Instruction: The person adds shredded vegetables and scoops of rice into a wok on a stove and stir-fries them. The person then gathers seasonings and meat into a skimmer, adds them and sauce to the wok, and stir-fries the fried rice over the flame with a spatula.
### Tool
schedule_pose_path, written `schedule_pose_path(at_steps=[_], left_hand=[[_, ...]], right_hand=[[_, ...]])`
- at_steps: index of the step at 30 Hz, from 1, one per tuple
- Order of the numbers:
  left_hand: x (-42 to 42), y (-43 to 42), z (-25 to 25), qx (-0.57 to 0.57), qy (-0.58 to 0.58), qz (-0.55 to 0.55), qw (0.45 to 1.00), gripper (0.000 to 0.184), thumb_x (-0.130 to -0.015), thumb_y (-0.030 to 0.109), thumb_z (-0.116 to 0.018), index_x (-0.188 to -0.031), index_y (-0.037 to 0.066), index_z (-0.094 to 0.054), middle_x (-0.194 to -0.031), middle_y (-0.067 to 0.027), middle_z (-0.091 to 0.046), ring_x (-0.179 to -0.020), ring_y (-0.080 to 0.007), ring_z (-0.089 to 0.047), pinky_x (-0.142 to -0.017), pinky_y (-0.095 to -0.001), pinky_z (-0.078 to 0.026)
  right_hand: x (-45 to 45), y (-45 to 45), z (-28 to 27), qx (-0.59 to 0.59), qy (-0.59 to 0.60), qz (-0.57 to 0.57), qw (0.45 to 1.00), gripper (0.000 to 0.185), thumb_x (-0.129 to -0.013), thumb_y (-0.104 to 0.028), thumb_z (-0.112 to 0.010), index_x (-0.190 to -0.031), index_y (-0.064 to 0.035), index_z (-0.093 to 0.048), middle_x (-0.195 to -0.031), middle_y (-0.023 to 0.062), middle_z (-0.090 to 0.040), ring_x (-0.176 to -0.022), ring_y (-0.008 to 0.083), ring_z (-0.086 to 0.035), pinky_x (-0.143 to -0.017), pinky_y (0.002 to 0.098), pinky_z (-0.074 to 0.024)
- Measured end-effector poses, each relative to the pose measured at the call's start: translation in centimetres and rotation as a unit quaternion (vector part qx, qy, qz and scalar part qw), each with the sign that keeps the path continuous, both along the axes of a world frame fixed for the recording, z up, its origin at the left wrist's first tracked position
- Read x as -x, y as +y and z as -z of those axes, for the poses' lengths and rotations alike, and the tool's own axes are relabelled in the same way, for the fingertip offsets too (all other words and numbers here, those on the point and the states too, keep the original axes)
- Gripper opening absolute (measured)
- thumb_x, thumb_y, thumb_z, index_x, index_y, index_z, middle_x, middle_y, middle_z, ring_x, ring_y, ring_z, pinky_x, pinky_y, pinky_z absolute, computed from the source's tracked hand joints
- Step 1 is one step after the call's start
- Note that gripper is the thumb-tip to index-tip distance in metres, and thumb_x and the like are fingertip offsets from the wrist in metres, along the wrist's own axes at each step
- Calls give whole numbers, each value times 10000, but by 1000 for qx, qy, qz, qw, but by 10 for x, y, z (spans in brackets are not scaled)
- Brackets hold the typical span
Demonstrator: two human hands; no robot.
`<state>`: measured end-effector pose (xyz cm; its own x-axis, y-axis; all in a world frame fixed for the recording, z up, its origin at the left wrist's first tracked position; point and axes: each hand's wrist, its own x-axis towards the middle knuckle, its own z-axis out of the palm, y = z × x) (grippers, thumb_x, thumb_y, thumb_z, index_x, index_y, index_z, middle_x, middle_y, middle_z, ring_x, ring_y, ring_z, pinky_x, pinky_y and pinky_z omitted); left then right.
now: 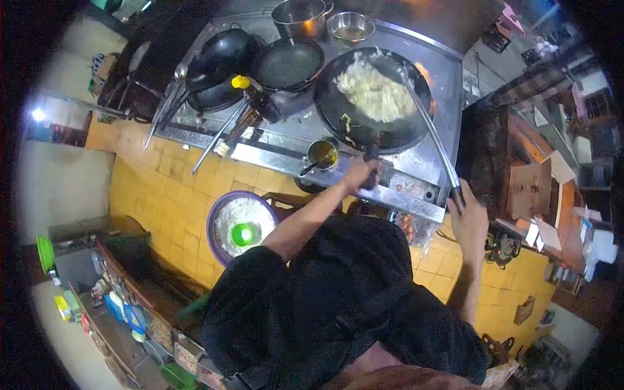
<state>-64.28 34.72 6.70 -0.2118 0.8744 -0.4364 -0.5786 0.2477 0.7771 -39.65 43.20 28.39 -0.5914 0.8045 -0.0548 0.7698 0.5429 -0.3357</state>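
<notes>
A large black wok (329, 104) sits on the steel stove, holding a pale, noodle-like heap of food (377, 94). My left hand (361, 174) is closed around the wok's dark handle at the near side. In my right hand (470, 224) is a long-handled cooking utensil (434, 133) with a steel shaft and dark grip. Its far end reaches into the food, and I cannot make out whether it is a spatula or a ladle. Orange flame shows beside the wok's right edge.
Left of the wok stand a small pot (323, 155) of yellowish liquid, a frying pan (289, 64) and a yellow-capped bottle (261, 103). A tall pot (300, 19) and steel bowl (351, 27) are behind. A purple-rimmed basin (212, 229) of white contents holds a green cup (242, 234).
</notes>
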Motion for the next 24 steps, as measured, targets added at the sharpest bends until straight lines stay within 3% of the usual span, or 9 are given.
schedule_pose_path(at_steps=[4, 6, 8, 10, 14, 16, 18, 20, 24], left_hand=[[29, 28, 65, -19, 35, -23, 999, 187, -858, 186, -628, -930, 21, -577, -713, -74, -616, -566, -165, -589, -512, -315, -498], [28, 30, 65, 4, 55, -44, 998, 229, -839, 201, -644, -948, 11, -579, -716, -79, -621, -600, -187, -612, -525, -333, -498], [23, 22, 67, 93, 347, -63, 931, 348, -841, 258, -668, -1032, -14, -566, -818, -126, -652, -726, -242, -639, -632, -368, -505], [19, 2, 64, 132, 377, -49, 915, 421, -851, 341, -657, -1094, 17, -544, -802, -63, -627, -661, -143, -578, -612, -326, -479], [25, -51, 44, 104, 270, 53, 956, 487, -873, 360, -637, -1194, 13, -521, -787, -58, -632, -625, -136, -576, -561, -305, -468], [27, -63, 35, 108, 253, 73, 959, 515, -877, 365, -636, -1231, 14, -504, -780, -54, -633, -612, -133, -575, -545, -295, -465], [24, -70, 37, 111, 211, 39, 970, 527, -888, 383, -624, -1239, 12, -496, -800, -47, -630, -641, -125, -581, -535, -276, -468], [19, -75, 52, 89, 221, 6, 971, 541, -890, 395, -624, -1239, 6, -484, -865, -47, -629, -688, -122, -589, -551, -264, -483], [24, -82, 43, 70, 176, -70, 979, 475, -845, 341, -689, -1133, -9, -547, -711, -27, -613, -547, -105, -547, -522, -263, -470]], right_hand=[[23, 25, 144, -5, 136, -16, 991, 518, -973, -453, -410, -1193, 7, -500, -843, 255, -643, -719, 409, -644, -681, 492, -494], [65, 23, 160, 396, 195, 112, 891, 511, -979, -486, -379, -1153, -19, -491, -691, 104, -546, -551, 197, -577, -412, 327, -438], [82, 65, 180, 615, 171, 223, 736, 421, -960, -440, -469, -1154, -75, -552, -759, 53, -577, -543, 122, -543, -389, 267, -396], [92, 92, 141, 484, 225, 148, 833, 361, -932, -408, -547, -1037, -62, -558, -827, 91, -605, -547, 165, -561, -385, 258, -395], [118, 109, 11, 383, 578, 26, 720, 321, -952, -304, -485, -1054, -35, -626, -883, 60, -642, -621, 100, -549, -531, 225, -422], [164, 135, 24, 84, 500, -63, 860, 323, -943, -269, -451, -926, -16, -650, -841, 69, -643, -620, 108, -546, -529, 222, -400], [228, 148, 29, -105, 554, -154, 811, 338, -924, -233, -436, -793, -4, -648, -767, 83, -630, -593, 124, -534, -531, 219, -383], [271, 167, 37, 121, 686, -236, 678, 308, -907, -196, -443, -713, -8, -590, -628, 89, -570, -530, 150, -511, -494, 229, -371], [300, 153, -49, 97, 677, -179, 707, 348, -901, -168, -476, -587, -18, -485, -534, 54, -484, -472, 117, -458, -454, 241, -338]])
